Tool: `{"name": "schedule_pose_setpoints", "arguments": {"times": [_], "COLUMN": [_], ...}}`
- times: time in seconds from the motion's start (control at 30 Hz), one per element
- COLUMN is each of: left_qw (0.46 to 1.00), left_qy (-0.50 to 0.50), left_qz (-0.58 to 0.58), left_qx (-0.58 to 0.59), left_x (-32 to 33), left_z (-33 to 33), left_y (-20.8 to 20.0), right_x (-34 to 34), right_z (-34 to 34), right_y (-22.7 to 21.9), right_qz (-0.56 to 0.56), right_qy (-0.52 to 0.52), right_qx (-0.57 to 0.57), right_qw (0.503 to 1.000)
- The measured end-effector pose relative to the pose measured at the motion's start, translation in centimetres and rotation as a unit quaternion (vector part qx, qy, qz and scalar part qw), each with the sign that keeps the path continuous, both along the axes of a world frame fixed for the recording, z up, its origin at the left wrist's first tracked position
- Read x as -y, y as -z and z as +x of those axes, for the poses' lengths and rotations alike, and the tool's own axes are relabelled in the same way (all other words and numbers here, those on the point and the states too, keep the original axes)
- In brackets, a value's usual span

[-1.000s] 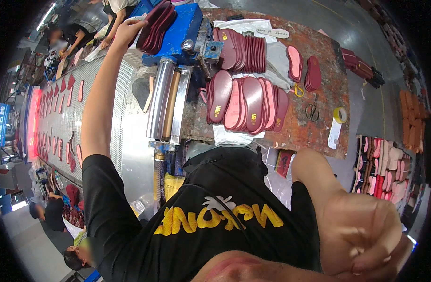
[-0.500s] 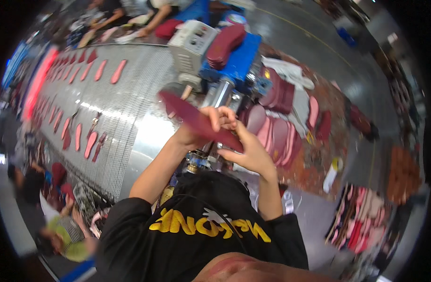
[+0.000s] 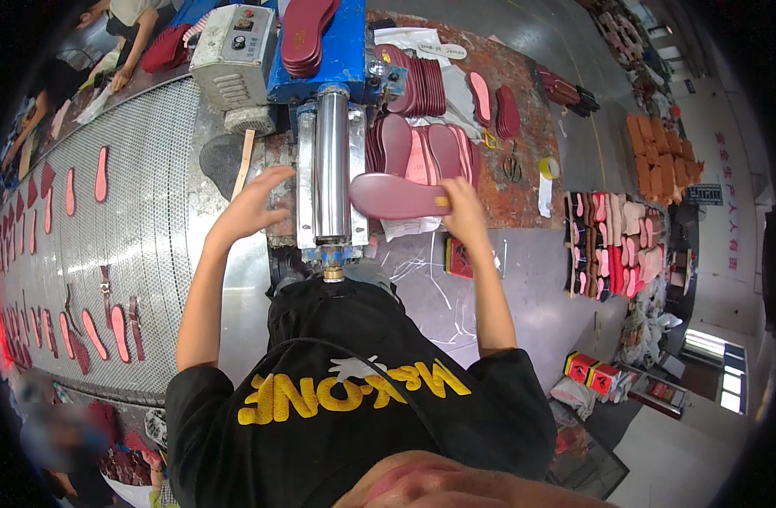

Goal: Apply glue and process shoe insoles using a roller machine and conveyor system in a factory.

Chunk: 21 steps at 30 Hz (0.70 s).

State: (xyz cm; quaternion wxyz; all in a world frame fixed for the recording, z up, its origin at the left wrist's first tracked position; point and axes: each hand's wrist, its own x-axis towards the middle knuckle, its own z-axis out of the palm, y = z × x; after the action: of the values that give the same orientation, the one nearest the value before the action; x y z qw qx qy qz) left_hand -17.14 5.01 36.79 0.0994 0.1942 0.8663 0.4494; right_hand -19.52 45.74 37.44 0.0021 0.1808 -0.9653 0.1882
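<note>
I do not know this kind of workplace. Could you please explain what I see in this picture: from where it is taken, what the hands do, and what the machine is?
The picture comes from a wide camera on the person's head, looking down, so straight edges bend. The right hand holds a dark red shoe insole at one end, with its other end at a shiny metal roller on a blue machine. The left hand is open, beside the roller, and holds nothing. Behind the insole, more insoles lie stacked on the worktable. To the left, a metal mesh belt carries separate red pieces. Other workers' hands show at the top left.
</note>
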Motion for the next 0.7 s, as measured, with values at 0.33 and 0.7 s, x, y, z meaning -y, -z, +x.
{"name": "schedule_pose_setpoints", "arguments": {"times": [0.33, 0.7], "left_qw": [0.986, 0.996], "left_qy": [0.059, -0.089], "left_qz": [-0.106, 0.014], "left_qx": [-0.114, -0.024], "left_x": [1.6, 14.5], "left_z": [0.2, 8.2], "left_y": [0.5, 8.5], "right_x": [6.5, 2.4], "right_z": [-1.1, 7.9], "right_y": [4.4, 19.7], "right_qz": [-0.133, -0.076], "right_qy": [-0.097, -0.032], "right_qx": [0.046, 0.300], "right_qw": [0.985, 0.950]}}
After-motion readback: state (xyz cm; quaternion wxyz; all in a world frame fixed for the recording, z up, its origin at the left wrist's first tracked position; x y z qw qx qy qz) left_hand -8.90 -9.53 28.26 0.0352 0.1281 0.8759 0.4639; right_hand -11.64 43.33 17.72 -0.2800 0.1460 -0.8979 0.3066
